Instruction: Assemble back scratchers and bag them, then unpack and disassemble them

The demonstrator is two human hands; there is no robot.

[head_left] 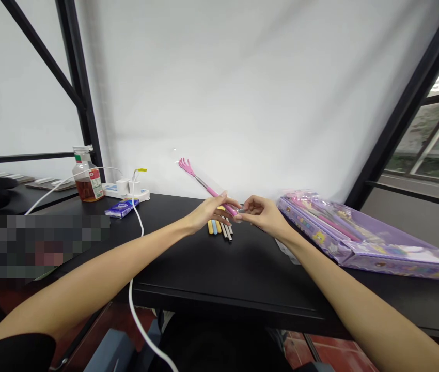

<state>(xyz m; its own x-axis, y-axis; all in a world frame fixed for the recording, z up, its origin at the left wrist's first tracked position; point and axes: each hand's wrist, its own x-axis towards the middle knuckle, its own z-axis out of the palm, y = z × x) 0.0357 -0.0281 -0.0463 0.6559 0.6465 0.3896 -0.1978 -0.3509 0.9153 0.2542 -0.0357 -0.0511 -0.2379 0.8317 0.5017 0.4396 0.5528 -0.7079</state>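
Observation:
A pink back scratcher (212,191) with a hand-shaped head and a silver telescopic shaft slants up to the left above the table. My left hand (212,212) is closed around its pink handle. At the lower end of the handle, my right hand (262,213) pinches a small greyish piece, too small to name. Beneath my left hand lie several slim sticks with yellow, blue and silver ends (215,227), partly covered by the hand. A bit of clear plastic wrap (287,250) rests under my right forearm.
On the right stands a purple box (378,261) holding several wrapped back scratchers. At the left are a bottle of brown liquid (88,181), a power strip (144,195) and a purple tissue pack (122,208). A white cable (139,217) hangs over the black table's (219,281) front edge.

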